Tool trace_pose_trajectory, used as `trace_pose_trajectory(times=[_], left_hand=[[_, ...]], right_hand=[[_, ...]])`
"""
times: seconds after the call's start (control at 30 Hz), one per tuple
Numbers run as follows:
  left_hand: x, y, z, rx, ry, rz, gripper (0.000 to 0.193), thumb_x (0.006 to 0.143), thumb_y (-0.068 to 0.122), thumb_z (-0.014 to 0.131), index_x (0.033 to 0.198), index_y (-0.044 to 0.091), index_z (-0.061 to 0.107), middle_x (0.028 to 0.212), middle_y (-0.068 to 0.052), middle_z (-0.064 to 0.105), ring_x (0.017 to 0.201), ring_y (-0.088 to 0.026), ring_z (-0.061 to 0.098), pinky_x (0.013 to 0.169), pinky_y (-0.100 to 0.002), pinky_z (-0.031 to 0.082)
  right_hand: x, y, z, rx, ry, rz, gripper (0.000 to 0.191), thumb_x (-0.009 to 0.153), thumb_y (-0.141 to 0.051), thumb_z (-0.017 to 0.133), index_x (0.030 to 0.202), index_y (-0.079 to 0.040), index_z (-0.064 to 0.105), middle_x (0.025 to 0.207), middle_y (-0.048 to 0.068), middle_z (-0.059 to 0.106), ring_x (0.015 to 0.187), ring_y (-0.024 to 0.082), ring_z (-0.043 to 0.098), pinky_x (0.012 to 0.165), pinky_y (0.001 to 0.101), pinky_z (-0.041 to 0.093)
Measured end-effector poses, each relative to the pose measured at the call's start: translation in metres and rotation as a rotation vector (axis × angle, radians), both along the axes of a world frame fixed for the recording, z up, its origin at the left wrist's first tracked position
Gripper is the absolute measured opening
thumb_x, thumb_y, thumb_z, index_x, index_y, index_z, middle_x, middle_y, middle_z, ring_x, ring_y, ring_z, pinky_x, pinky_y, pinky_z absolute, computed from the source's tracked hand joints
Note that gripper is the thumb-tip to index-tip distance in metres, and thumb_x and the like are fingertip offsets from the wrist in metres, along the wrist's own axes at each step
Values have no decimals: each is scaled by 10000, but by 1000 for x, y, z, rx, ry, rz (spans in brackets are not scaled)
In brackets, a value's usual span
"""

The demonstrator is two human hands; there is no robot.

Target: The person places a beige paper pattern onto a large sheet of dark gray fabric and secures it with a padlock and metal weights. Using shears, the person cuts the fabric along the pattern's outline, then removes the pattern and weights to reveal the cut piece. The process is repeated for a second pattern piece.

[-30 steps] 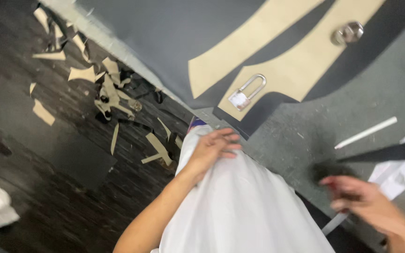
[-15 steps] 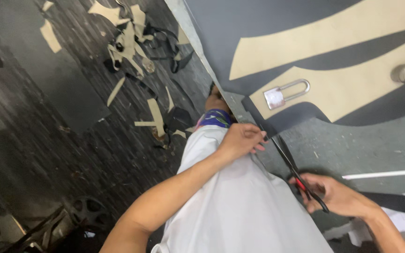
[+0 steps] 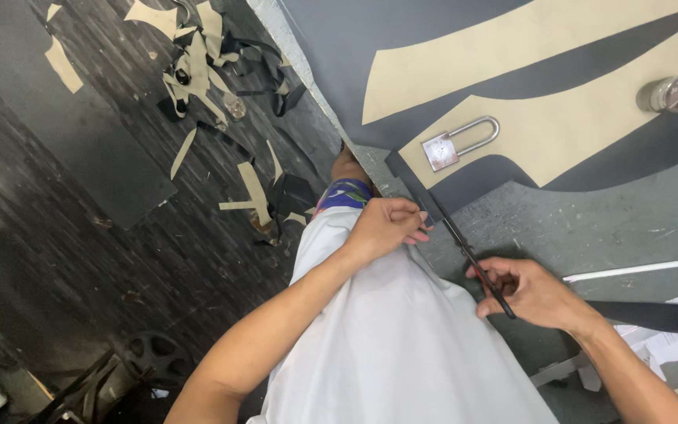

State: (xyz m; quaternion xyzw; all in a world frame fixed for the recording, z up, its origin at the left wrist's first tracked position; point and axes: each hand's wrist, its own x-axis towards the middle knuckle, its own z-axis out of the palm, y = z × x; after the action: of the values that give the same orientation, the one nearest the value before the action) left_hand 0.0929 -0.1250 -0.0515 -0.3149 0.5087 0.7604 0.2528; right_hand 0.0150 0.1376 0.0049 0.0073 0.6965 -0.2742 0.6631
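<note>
My right hand (image 3: 531,292) grips the handles of long black scissors (image 3: 464,247), whose blades point up toward the edge of a dark grey fabric sheet (image 3: 449,35) lying on the table. My left hand (image 3: 386,225) pinches the near edge of that fabric at the table's rim, just left of the blades. Tan paper pattern pieces (image 3: 527,51) lie on the fabric. A silver padlock (image 3: 453,145) and a round metal weight (image 3: 672,93) rest on the patterns.
A grey-green table surface (image 3: 590,228) carries a white stick of chalk (image 3: 621,271) and paper scraps (image 3: 672,345) at the right. The dark wood floor (image 3: 80,259) holds tan and black offcuts (image 3: 205,63), a grey sheet (image 3: 80,133) and a wheel-like object (image 3: 154,357).
The view swung right and down. My right hand took up the scissors and brought them to the fabric edge; my left hand moved from my shirt to the fabric's edge.
</note>
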Motion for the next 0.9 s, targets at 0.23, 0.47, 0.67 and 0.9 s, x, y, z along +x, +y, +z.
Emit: trace_pose_trajectory(times=[0.23,0.47,0.67,0.9], left_hand=[[0,-2,2,2,-6,-22,266,978,158,659,1091,-78,706,952,-148,780,824,-185,775,680,-262,605],[0,-2,2,7,11,-22,260,980,158,657,1088,-74,704,950,-143,779,819,-182,772,679,-262,604],[-1,-3,5,-19,13,-43,260,979,163,654,1093,-66,705,946,-146,782,818,-183,777,683,-264,612],[0,-3,4,-11,24,-39,265,984,164,654,1084,-76,707,945,-150,783,817,-187,776,685,-268,611]], right_hand=[[2,2,2,-49,24,-27,588,604,-217,983,1130,-82,758,687,3,640,649,132,574,635,294,482],[9,11,-11,-122,2,-73,491,623,-202,949,1040,-46,743,641,-2,596,605,117,526,568,281,435],[12,8,-8,-94,-30,-133,431,658,-229,927,984,-25,732,577,-3,526,532,122,452,506,302,335],[6,2,-8,-112,61,-66,443,637,-238,944,983,-50,741,591,-24,545,552,98,492,515,275,385]])
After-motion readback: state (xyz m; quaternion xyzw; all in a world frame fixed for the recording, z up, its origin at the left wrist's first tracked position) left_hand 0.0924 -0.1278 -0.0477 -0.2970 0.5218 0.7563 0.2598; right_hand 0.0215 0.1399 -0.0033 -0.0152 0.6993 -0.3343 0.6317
